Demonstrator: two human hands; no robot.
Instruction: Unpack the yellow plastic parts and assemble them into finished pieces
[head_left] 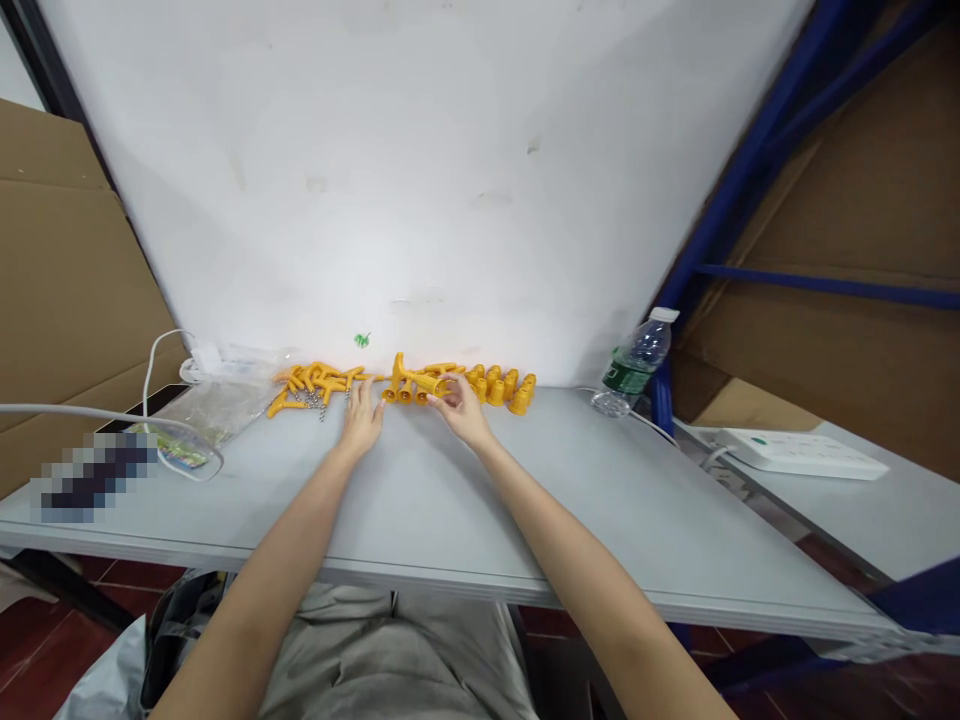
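Several small yellow plastic parts lie in a row along the far edge of the grey table, against the white wall. To the left of the middle is a loose heap of yellow pieces with little metal chains. On the right stand several short yellow caps. My left hand lies flat on the table, fingers stretched toward the heap, holding nothing. My right hand reaches to the middle group, and its fingertips pinch one yellow part there.
A clear plastic bag and a white charger with cable lie at the left. A water bottle stands at the right rear corner. A white power strip rests on a neighbouring table. Cardboard stands on both sides.
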